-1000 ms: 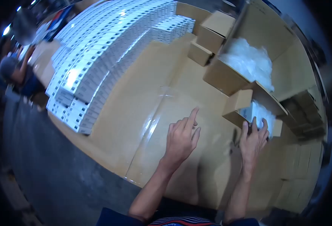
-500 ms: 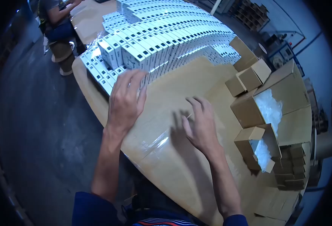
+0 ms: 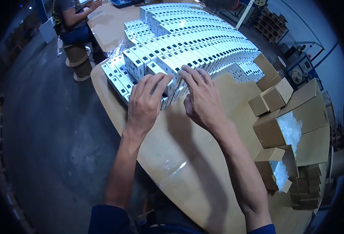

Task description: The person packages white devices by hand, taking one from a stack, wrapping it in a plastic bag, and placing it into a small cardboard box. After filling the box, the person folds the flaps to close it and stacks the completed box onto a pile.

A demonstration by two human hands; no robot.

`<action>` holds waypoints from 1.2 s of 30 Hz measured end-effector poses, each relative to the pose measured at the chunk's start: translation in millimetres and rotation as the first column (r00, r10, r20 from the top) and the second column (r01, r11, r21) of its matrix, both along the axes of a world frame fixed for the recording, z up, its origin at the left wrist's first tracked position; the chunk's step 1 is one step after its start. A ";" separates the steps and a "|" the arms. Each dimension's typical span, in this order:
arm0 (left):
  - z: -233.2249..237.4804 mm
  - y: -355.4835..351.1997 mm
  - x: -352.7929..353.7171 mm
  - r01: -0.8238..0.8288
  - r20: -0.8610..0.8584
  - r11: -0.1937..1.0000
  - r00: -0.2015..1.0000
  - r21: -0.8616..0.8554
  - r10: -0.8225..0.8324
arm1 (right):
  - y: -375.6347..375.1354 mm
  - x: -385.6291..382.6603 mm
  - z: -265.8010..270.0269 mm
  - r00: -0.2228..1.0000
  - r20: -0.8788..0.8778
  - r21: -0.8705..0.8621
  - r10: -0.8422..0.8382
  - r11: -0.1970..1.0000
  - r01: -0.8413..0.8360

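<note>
My left hand (image 3: 145, 103) is curled over a small white box (image 3: 155, 68) at the near left end of the stacked rows. This box stands slightly lower than its neighbours, and the fingers hide its near end. My right hand (image 3: 204, 93) is beside it, with bent fingertips at the front upper edge of the white box row (image 3: 197, 58) and the thumb apart; I see nothing held in it. Each box has a dark square mark on its top end.
The stacks stand on a brown-covered table (image 3: 172, 148). To the right are open cardboard cartons (image 3: 263, 126) with clear plastic bags (image 3: 290, 130) and a pile of folded cardboard (image 3: 306, 187). Another person (image 3: 72, 19) sits at the far left by a spool-shaped stool (image 3: 78, 64).
Both hands have moved forward to the boxes; the right came up from above the bare tabletop. A lower white box now shows in the gap by my left fingers. The view has shifted.
</note>
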State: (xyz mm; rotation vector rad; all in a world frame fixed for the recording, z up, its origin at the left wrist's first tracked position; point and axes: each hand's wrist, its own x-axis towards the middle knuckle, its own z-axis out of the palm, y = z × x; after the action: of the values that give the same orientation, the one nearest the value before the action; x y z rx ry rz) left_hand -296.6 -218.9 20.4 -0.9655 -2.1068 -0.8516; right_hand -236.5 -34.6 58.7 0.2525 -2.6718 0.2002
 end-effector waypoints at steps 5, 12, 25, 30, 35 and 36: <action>3.6 -8.7 0.9 -0.051 -0.054 0.998 0.997 -0.049 0.048 | -3.6 3.8 2.9 1.000 0.005 0.032 -0.018 0.999 0.018; 8.5 -36.2 40.3 -0.064 -0.037 0.998 0.997 -0.017 0.063 | -19.6 12.2 9.5 0.995 0.036 -0.049 -0.090 0.995 0.092; -38.6 18.5 150.3 0.302 0.192 0.861 0.894 0.409 -0.405 | -20.6 171.5 -38.6 0.976 0.207 -0.978 0.062 0.000 0.208; -42.3 77.5 222.0 0.489 0.431 0.798 0.673 0.351 -0.602 | 29.1 248.7 -50.2 0.944 0.319 -0.939 -0.089 0.103 0.327; 2.2 137.5 217.6 0.757 0.432 0.546 0.385 0.358 -0.816 | 106.6 333.1 2.3 0.957 0.283 -0.955 -0.067 -0.111 0.274; 16.1 157.9 214.1 0.782 0.395 0.545 0.418 0.301 -0.818 | 120.1 345.6 10.6 0.964 0.252 -0.968 -0.090 -0.007 0.252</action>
State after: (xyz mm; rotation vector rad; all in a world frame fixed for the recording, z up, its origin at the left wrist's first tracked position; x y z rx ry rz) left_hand -82.5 -61.0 36.5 -1.9702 -1.8898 -1.8190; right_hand 109.0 85.6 69.3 -0.6073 -1.8516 2.0006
